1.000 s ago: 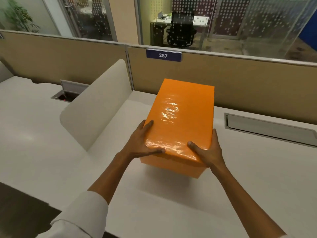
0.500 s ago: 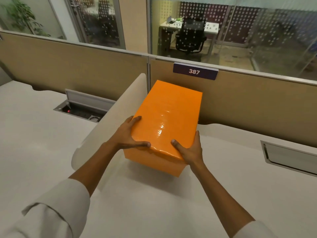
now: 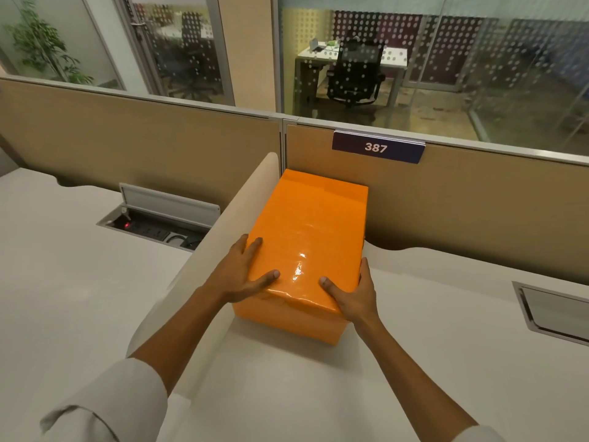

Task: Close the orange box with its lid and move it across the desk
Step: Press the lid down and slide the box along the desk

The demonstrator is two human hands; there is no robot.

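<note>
Divider (image 3: 204, 260) left, partition (image 3: 462, 199) behind

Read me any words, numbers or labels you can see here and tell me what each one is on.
"387": white digits on a dark blue nameplate clipped to the top rail of the tan partition behind the orange box.
The box's glossy lid and visible sides show no print.
The items on the far desk behind the glass are too small to read.

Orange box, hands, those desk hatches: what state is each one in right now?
Orange box: closed, lid on, in the corner by the divider.
Left hand: gripping the box's left near corner.
Right hand: gripping its right near corner.
Left cable hatch: flap open, red light showing.
Right cable hatch: flap shut.
</note>
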